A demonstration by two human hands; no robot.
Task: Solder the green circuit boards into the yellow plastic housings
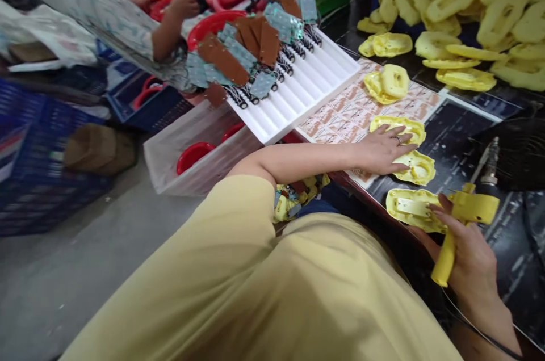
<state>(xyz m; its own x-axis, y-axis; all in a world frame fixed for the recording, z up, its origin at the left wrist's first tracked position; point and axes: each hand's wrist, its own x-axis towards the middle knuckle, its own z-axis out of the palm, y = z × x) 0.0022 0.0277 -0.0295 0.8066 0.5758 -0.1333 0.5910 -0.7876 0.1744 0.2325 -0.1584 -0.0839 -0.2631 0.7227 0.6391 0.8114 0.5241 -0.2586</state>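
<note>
My left hand point(385, 148) lies flat with its fingers spread over two yellow plastic shell halves, an upper shell point(411, 127) and a lower shell point(419, 168). A ring is on one finger. Wrapped in my right hand point(472, 256) is a yellow pistol-shaped soldering gun point(474, 206), its metal tip pointing away from me and a cable trailing down. The right fingertips also reach a third yellow shell point(411, 205) near the table edge; whether they grip it I cannot tell.
A white ribbed tray point(315, 88) holds circuit boards point(242, 49) with wires. Yellow shells point(460, 0) are heaped at the back right. A translucent bin point(170, 165) with red parts stands below, beside blue crates point(42, 162). Another person's hand point(183, 6) is at the upper left.
</note>
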